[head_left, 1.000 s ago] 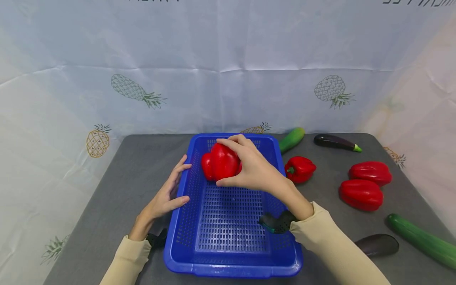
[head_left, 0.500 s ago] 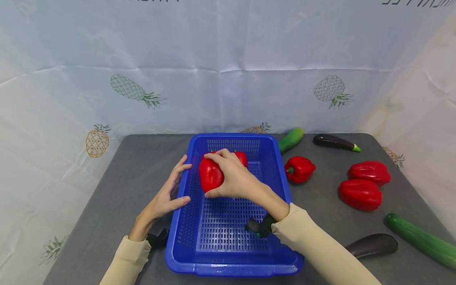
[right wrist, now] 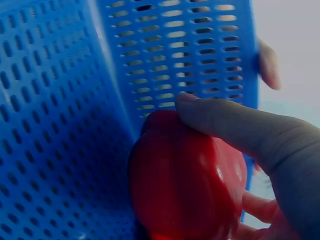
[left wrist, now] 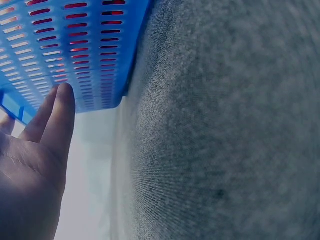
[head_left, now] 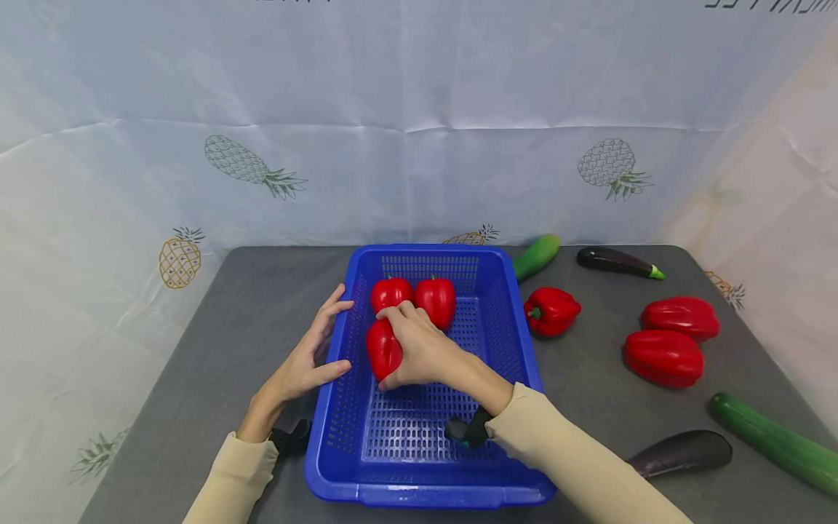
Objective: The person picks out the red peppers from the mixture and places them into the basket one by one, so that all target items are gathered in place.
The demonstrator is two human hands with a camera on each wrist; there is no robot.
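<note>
My right hand (head_left: pixel 425 351) grips a red bell pepper (head_left: pixel 382 349) low inside the blue basket (head_left: pixel 428 496), by its left wall. In the right wrist view, the thumb (right wrist: pixel 225 120) lies across the top of that pepper. Two more red bell peppers, one at the back left (head_left: pixel 390 291) and another beside it (head_left: pixel 436 300), stand behind my right hand with their stems up. My left hand (head_left: pixel 308 360) touches the basket's left side with its fingers fairly straight. From the left wrist, the fingers (left wrist: pixel 60 117) show against the perforated outer wall.
Right of the basket lie a red bell pepper (head_left: pixel 551 311), a green vegetable (head_left: pixel 537 257) partly behind the rim, and a slim eggplant (head_left: pixel 618 262). Farther right are two red peppers (head_left: pixel 664 358), a long cucumber-like vegetable (head_left: pixel 779 440) and another eggplant (head_left: pixel 687 453), partly behind my sleeve.
My right hand has carried the pepper left, toward me and down into the basket, uncovering the two peppers behind. My left hand stays on the basket's side.
</note>
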